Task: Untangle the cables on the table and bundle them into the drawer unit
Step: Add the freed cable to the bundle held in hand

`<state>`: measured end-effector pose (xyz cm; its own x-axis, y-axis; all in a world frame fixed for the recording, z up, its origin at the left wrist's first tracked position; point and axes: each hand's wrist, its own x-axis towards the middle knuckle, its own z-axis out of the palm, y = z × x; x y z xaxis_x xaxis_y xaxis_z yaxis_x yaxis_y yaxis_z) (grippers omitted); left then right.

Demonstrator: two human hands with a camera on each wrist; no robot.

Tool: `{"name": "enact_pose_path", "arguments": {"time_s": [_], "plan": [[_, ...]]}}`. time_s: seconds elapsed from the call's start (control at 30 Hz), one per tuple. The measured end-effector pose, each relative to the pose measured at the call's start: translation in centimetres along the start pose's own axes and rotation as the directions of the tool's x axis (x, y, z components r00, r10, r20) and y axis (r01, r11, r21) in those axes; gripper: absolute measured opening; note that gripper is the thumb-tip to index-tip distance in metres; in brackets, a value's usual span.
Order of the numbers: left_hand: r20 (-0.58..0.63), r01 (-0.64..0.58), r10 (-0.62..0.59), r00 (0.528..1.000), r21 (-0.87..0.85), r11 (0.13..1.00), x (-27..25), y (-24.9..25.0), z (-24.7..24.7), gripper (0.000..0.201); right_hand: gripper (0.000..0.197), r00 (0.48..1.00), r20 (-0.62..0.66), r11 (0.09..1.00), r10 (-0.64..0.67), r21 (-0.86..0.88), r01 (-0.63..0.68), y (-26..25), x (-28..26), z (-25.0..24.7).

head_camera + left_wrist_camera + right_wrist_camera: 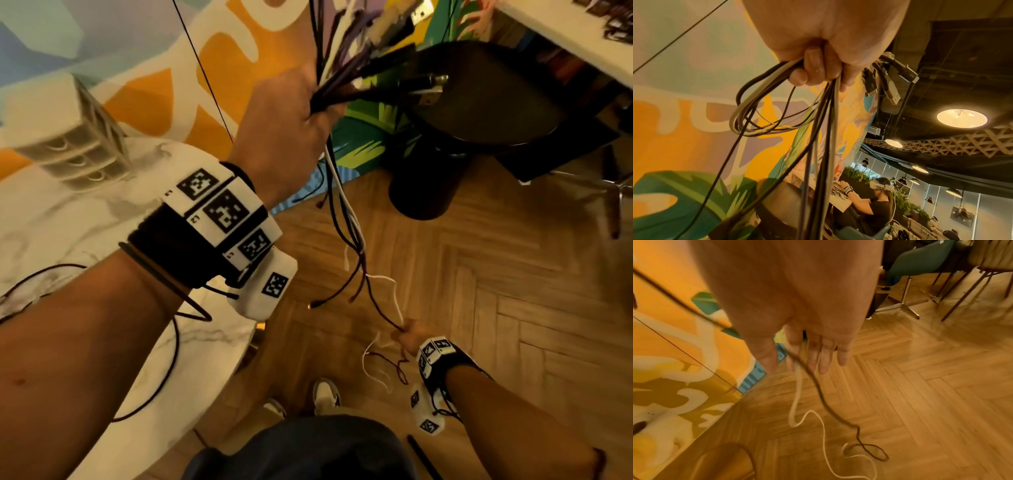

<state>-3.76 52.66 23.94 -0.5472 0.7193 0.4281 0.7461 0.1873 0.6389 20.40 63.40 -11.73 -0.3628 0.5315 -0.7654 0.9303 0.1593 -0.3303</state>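
My left hand (291, 123) is raised high and grips a bundle of cables (342, 82), dark, white and purple. Their plugs (892, 86) stick out past the fist (818, 69), and loops and long strands (824, 129) hang below it. The strands drop toward the floor to my right hand (407, 337), held low beside the table. That hand (807, 353) loosely holds a white cable (795, 402) and a dark cable (830, 410) that run through its fingers and trail onto the floor. The white drawer unit (68, 137) stands at the back left of the marble table (85, 219).
A dark cable (174, 346) lies over the table's near edge. A black round stool (479, 102) stands ahead on the wooden floor, with a white table (565, 31) and chair legs (613, 205) at right. A painted wall is behind the table. My shoes (325, 394) are below.
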Motion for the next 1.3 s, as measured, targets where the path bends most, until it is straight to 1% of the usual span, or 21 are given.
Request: {"name": "enact_pose_path", "arguments": {"time_s": [0.1, 0.17, 0.2, 0.27, 0.3, 0.37, 0.43, 0.5, 0.57, 0.6, 0.67, 0.73, 0.83, 0.87, 0.93, 1.0, 1.07, 1.13, 1.2, 1.23, 1.3], "plan": [[0.067, 0.014, -0.011, 0.998, -0.044, 0.999, -1.4, -0.1, 1.9, 0.009, 0.029, 0.994, 0.011, 0.985, -0.109, -0.136, 0.11, -2.2, -0.4, -1.3], [0.121, 0.055, -0.048, 0.991, -0.055, 0.997, -2.5, -0.5, 3.5, 0.013, 0.029, 0.958, -0.163, 0.971, -0.238, -0.028, 0.237, -4.9, -1.5, -3.0], [0.143, 0.086, -0.077, 0.987, -0.054, 0.995, -3.0, -0.9, 4.3, 0.016, 0.027, 0.911, -0.293, 0.939, -0.289, 0.099, 0.33, -6.4, -2.4, -4.0], [0.162, 0.13, -0.119, 0.98, -0.058, 0.99, -4.0, -1.7, 5.7, 0.02, 0.027, 0.792, -0.497, 0.755, -0.355, 0.346, 0.557, -9.7, -5.8, -6.4], [0.172, 0.147, -0.135, 0.976, -0.062, 0.987, -4.4, -2.1, 6.3, 0.021, 0.03, 0.743, -0.533, 0.632, -0.405, 0.424, 0.649, -11.4, -7.7, -7.5], [0.215, 0.185, -0.168, 0.962, -0.06, 0.981, -5.0, -2.5, 7.2, 0.022, 0.039, 0.652, -0.485, 0.401, -0.583, 0.526, 0.75, -14.5, -11.8, -9.2], [0.27, 0.24, -0.221, 0.937, -0.042, 0.97, -5.5, -2.7, 7.8, 0.022, 0.034, 0.601, -0.336, 0.338, -0.725, 0.587, 0.736, -17.0, -14.4, -9.6], [0.309, 0.277, -0.255, 0.916, -0.028, 0.961, -5.7, -2.9, 8.0, 0.02, 0.023, 0.616, -0.237, 0.396, -0.751, 0.585, 0.707, -18.3, -14.7, -9.1], [0.3, 0.286, -0.27, 0.915, -0.009, 0.958, -5.6, -3.3, 7.7, 0.012, 0.022, 0.645, -0.324, 0.493, -0.692, 0.441, 0.75, -18.3, -13.4, -8.5], [0.285, 0.301, -0.289, 0.914, 0.002, 0.954, -5.4, -3.7, 7.2, 0.01, 0.029, 0.664, -0.411, 0.544, -0.625, 0.381, 0.748, -17.7, -12.1, -8.4], [0.246, 0.347, -0.336, 0.909, 0.001, 0.938, -4.8, -4.4, 5.6, 0.013, 0.041, 0.72, -0.56, 0.622, -0.41, 0.406, 0.67, -16.0, -9.7, -8.0], [0.169, 0.345, -0.334, 0.927, -0.044, 0.938, -3.9, -4.8, 3.7, 0.021, 0.046, 0.775, -0.591, 0.718, -0.227, 0.436, 0.543, -13.5, -7.3, -7.2], [0.072, 0.326, -0.318, 0.945, -0.182, 0.928, -2.7, -4.8, 1.8, 0.039, 0.045, 0.889, -0.446, 0.936, -0.099, 0.263, 0.235, -9.5, -4.0, -5.7], [0.066, 0.328, -0.323, 0.944, -0.256, 0.909, -2.5, -4.6, 1.5, 0.041, 0.043, 0.927, -0.37, 0.976, -0.053, 0.177, 0.126, -8.5, -3.2, -5.2], [0.078, 0.34, -0.337, 0.938, -0.387, 0.857, -2.4, -4.1, 1.5, 0.046, 0.039, 0.98, -0.197, 0.998, 0.002, 0.054, 0.009, -6.9, -2.6, -4.8], [0.131, 0.374, -0.357, 0.925, -0.493, 0.786, -2.9, -3.3, 2.2, 0.05, 0.032, 0.998, -0.061, 0.999, -0.017, -0.029, 0.016, -6.5, -3.4, -4.8], [0.212, 0.407, -0.351, 0.912, -0.565, 0.718, -3.7, -2.7, 3.7, 0.053, 0.026, 0.996, 0.016, 0.991, -0.093, -0.093, 0.094, -7.3, -4.2, -5.4], [0.29, 0.458, -0.355, 0.889, -0.58, 0.674, -4.9, -2.4, 5.6, 0.05, 0.06, 0.965, 0.024, 0.961, -0.26, -0.086, 0.261, -9.1, -4.6, -5.7], [0.355, 0.503, -0.357, 0.864, -0.575, 0.646, -6.2, -2.8, 7.6, 0.046, 0.093, 0.866, -0.035, 0.86, -0.5, 0.097, 0.501, -11.2, -5.6, -5.8], [0.378, 0.515, -0.353, 0.856, -0.568, 0.642, -6.8, -2.8, 8.3, 0.046, 0.094, 0.785, -0.077, 0.767, -0.614, 0.175, 0.617, -12.1, -6.2, -5.8], [0.417, 0.54, -0.35, 0.839, -0.557, 0.631, -7.7, -2.9, 9.2, 0.047, 0.066, 0.698, -0.108, 0.656, -0.708, 0.267, 0.706, -14.0, -8.5, -5.6]]}}
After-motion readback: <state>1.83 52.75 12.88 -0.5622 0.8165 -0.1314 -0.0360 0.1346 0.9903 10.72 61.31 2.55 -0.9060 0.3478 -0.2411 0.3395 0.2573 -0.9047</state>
